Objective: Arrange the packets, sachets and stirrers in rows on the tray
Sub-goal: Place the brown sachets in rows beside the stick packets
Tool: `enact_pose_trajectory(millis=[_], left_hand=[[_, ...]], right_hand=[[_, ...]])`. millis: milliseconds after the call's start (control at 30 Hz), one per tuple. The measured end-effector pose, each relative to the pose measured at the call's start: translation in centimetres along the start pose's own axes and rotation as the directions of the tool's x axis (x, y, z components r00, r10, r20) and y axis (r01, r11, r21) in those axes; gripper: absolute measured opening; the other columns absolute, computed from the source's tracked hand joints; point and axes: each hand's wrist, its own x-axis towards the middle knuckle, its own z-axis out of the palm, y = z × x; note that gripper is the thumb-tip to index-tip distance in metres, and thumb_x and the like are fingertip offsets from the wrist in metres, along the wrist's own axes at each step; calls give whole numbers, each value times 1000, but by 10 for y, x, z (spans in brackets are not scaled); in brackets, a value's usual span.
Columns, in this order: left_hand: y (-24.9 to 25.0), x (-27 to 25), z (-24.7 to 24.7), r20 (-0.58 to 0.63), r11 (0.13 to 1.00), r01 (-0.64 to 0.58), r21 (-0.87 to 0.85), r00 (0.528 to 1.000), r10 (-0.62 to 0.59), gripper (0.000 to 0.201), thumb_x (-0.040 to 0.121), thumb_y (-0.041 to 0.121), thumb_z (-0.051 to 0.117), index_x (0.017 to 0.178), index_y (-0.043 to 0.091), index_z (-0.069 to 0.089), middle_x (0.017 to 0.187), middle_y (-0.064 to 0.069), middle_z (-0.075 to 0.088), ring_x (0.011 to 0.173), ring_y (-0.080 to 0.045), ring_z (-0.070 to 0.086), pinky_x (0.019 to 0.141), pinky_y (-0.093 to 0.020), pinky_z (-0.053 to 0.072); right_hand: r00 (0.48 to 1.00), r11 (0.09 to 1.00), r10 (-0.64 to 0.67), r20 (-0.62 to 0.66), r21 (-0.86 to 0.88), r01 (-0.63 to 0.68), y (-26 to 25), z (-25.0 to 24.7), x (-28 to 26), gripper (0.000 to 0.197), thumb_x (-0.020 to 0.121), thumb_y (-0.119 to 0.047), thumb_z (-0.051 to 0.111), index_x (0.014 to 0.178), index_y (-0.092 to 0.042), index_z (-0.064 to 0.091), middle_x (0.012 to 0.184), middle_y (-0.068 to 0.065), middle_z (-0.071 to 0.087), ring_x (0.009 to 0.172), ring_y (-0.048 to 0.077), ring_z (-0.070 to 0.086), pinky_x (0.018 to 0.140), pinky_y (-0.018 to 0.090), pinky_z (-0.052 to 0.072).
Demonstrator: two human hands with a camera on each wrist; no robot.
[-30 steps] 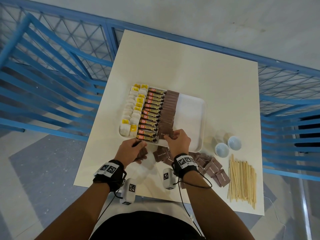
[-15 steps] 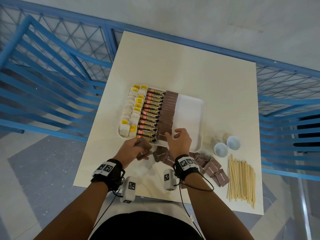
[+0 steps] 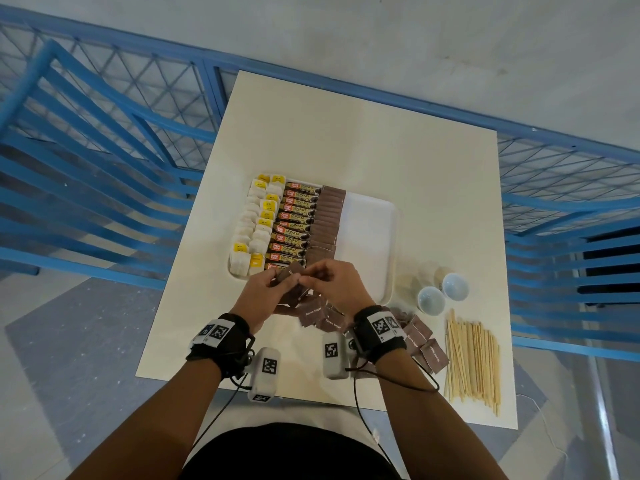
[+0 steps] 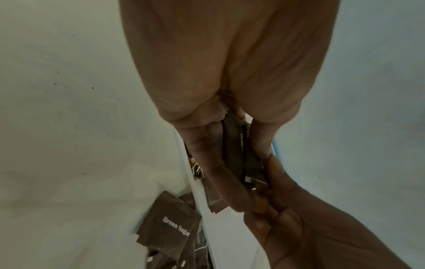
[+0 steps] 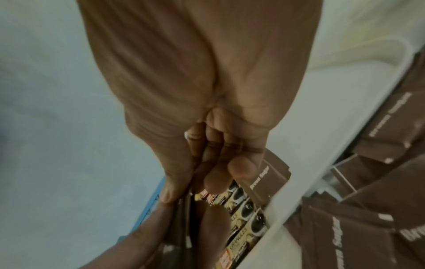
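Observation:
A white tray (image 3: 370,237) holds a row of tea bags (image 3: 256,230), a row of coffee sachets (image 3: 294,226) and a row of brown sugar sachets (image 3: 327,220); its right half is bare. Over the tray's near edge my left hand (image 3: 280,277) grips a small stack of brown sugar sachets (image 4: 232,149) between thumb and fingers. My right hand (image 3: 304,277) meets it and pinches a sachet at the stack's edge (image 5: 184,218). Loose brown sachets (image 3: 318,315) lie on the table under my wrists. Wooden stirrers (image 3: 472,362) lie in a bundle at the near right.
Two small white cups (image 3: 431,299) stand right of the tray, with more loose brown sachets (image 3: 426,344) just left of the stirrers. The table (image 3: 346,133) is cream. Blue railings (image 3: 86,168) surround it on the left, back and right.
My right hand left the near end of the brown row and moved left to the stack. My left hand rose from the table towards the tray's edge with its sachets.

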Motion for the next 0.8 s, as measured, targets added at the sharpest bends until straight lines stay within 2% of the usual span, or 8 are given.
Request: enact_pose_trajectory(millis=[100,167,333,433,500,633,733,800], left_hand=[[4,-4,4,11,997,-18,74,1000,17,24,100,29,66,116,11,66,103,-14,76,84,-34,77,60,-39,61],[5,-5,6,5,986,-99,136,995,100,19,101,30,65,116,18,67,100,-10,76,76,-35,77,54,-34,57],[0,2,8,-38,917,-273,289,954,296,7,100,23,67,102,17,68,90,-9,77,65,-32,76,50,-36,54],[-1,4,11,-58,912,-285,295,947,315,8,101,22,65,99,14,65,90,-12,76,65,-33,76,51,-37,54],[-2,4,15,-69,912,-289,292,944,322,10,103,21,62,99,12,63,90,-14,75,65,-32,76,52,-37,55],[-6,8,20,-107,890,-303,342,928,357,10,104,24,60,96,19,63,92,-15,73,68,-30,76,50,-41,59],[-9,10,22,-128,880,-310,361,918,376,12,102,35,61,92,30,64,90,-9,75,75,-32,76,56,-45,61],[-9,8,23,-126,903,-275,331,935,331,10,99,38,64,98,29,69,92,-6,76,81,-32,75,65,-48,62]], right_hand=[[999,998,-40,30,-56,42,-1,-8,3,13,85,-19,82,96,-20,76,86,-6,75,71,-3,67,63,12,49],[998,995,-54,37,-81,57,-2,-12,4,10,85,-19,81,95,-22,77,84,-7,74,69,-4,65,62,11,48],[999,995,-29,-13,-91,28,-1,-15,5,12,91,-25,75,100,-18,77,87,-4,74,65,-4,61,60,13,46],[1000,993,-14,-18,-120,12,2,-16,3,11,92,-27,74,98,-19,76,85,-3,75,69,4,65,64,18,50],[999,997,-6,-47,-75,3,5,-18,1,7,94,-21,71,96,-19,77,81,1,75,64,8,64,61,21,51],[995,999,36,-98,-20,-38,11,-15,-2,18,100,-22,61,98,-15,78,84,5,76,72,23,70,64,31,59],[995,997,35,-92,-71,-41,13,-14,-8,18,93,-34,71,91,-16,74,79,0,75,67,16,71,66,31,60],[992,997,13,-122,-68,-22,14,-14,-11,16,90,-28,76,85,-14,69,74,2,74,58,10,67,62,28,58]])
